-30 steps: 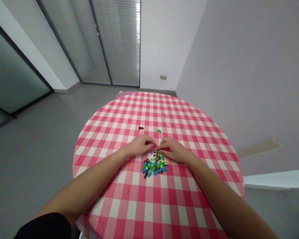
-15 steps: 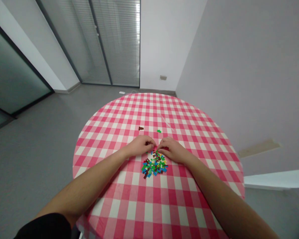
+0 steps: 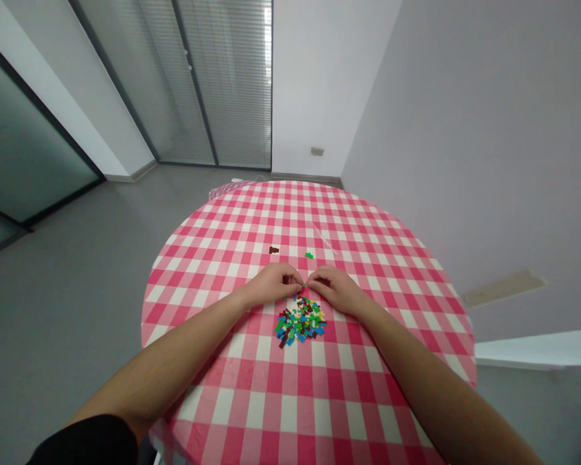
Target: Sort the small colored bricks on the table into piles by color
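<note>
My left hand [image 3: 274, 283] and my right hand [image 3: 336, 288] meet fingertip to fingertip just beyond a heap of small building bricks [image 3: 301, 323]. Between the pinched fingers shows a small green brick [image 3: 305, 285], gripped from both sides. The heap mixes green, blue, brown, yellow and white pieces. Farther off lie a brown brick piece [image 3: 274, 250], beyond my left hand, and a green brick piece [image 3: 309, 255], beyond the gap between my hands. My fingers partly hide what they hold.
A round table with a red-and-white checked cloth [image 3: 271, 400] carries everything. A grey wall [image 3: 489, 129] stands at the right, and glass partitions with blinds [image 3: 232, 84] are behind the table. A white object [image 3: 237, 180] lies on the floor at the back.
My right hand has moved slightly away from the heap, up to my left fingertips, and a green brick now shows between them. At the far left edge, the cloth has flipped up.
</note>
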A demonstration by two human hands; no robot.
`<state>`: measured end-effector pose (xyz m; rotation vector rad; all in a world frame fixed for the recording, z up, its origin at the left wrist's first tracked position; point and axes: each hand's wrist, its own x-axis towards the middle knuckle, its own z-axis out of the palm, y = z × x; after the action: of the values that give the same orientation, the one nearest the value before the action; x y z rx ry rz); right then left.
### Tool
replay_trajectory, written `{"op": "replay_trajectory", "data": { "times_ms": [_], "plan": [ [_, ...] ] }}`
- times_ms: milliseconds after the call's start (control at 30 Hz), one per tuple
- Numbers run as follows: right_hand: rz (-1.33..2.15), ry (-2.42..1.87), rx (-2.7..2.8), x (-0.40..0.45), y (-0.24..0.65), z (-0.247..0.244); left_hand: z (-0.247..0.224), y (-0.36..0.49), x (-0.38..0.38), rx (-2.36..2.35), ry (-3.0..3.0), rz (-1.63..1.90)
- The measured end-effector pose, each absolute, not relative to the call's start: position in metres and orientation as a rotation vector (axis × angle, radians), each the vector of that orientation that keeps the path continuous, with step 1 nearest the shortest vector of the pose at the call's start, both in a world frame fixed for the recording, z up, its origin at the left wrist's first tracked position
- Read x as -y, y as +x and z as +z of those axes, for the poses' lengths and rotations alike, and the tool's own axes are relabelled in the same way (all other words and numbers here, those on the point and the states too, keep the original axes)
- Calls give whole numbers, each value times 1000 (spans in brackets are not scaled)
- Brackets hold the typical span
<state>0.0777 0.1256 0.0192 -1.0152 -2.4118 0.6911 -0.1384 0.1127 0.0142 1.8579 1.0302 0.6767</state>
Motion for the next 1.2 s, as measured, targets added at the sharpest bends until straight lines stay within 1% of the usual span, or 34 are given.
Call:
{"op": "replay_trajectory", "data": {
  "times_ms": [733, 1200],
  "plan": [
    [682, -1035, 2231, -125, 72, 14, 22, -135, -110, -1051, 1820, 726],
    [668, -1074, 2231, -124, 69, 13, 15, -135, -110, -1037, 1825, 778]
  ]
}}
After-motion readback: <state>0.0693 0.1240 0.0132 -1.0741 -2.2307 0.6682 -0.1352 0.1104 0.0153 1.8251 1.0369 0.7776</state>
